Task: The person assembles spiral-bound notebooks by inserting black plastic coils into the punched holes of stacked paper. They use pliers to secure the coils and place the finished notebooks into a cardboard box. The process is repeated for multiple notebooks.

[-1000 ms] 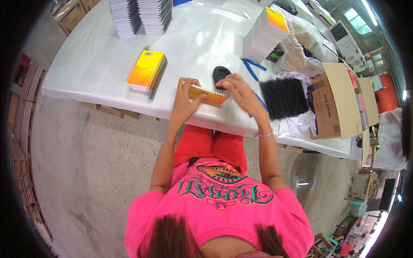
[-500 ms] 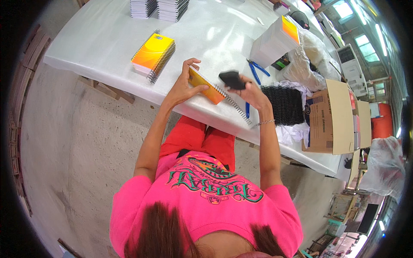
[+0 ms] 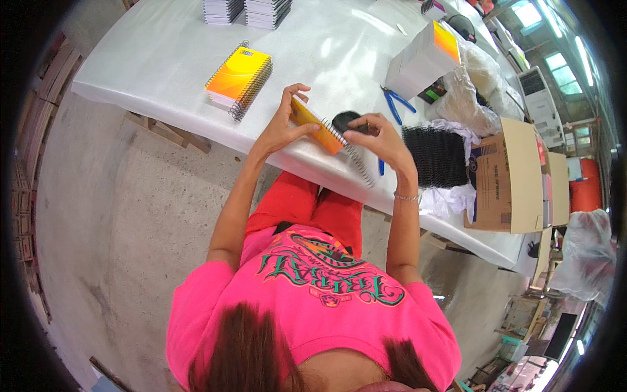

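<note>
My left hand (image 3: pixel 286 127) grips a small yellow and orange notebook (image 3: pixel 318 132) near the table's front edge, thumb across its face and fingers behind. A metal spiral coil (image 3: pixel 357 163) runs along the notebook's right edge, and a loose length of it sticks out past the lower corner. In my right hand (image 3: pixel 382 140) is a rounded black object (image 3: pixel 349 121), held against the coil side of the notebook; its exact kind is unclear. To the left lies a small stack of yellow spiral notebooks (image 3: pixel 239 73).
Blue-handled pliers (image 3: pixel 397 104) lie beyond my right hand. Right of it sit a pile of black coils (image 3: pixel 434 157) and an open cardboard box (image 3: pixel 490 183). A tall stack of unbound pads (image 3: pixel 421 62) and more notebook stacks (image 3: pixel 266 12) stand farther back on the white table (image 3: pixel 157 59).
My right hand has brought the black object down against the notebook's coil edge. The loose coil end has shifted closer to the notebook and looks blurred.
</note>
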